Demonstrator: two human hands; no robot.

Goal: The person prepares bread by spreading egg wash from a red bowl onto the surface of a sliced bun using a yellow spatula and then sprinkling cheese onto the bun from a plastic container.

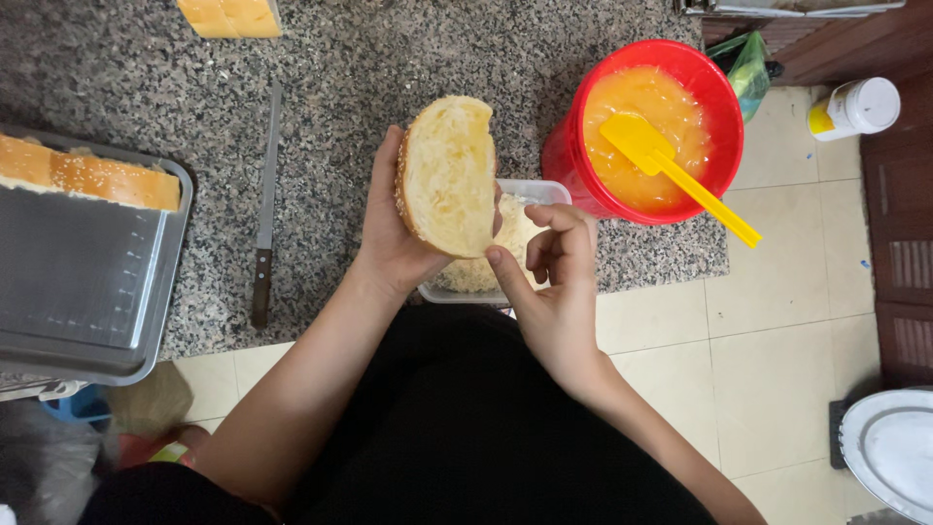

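My left hand (pixel 389 233) holds a halved bread bun (pixel 449 175) upright, cut side facing me, with a glossy yellow smear on its upper part. My right hand (pixel 556 282) is curled beside the bun's lower edge, thumb touching the bread, fingers bent over a clear plastic tub (pixel 533 192) of pale shredded filling. Whether the fingers pinch any filling is hidden. Behind the tub stands a red bucket (pixel 583 146) of yellow-orange sauce with a yellow spatula (pixel 671 170) resting in it.
A long knife (pixel 265 209) lies on the granite counter (pixel 369 68). A metal tray (pixel 87 282) at left carries bread loaves (pixel 92 177). More bread (pixel 229 17) sits at the counter's far edge. On the tiled floor are a white jar (pixel 855 107) and a white lid (pixel 889 452).
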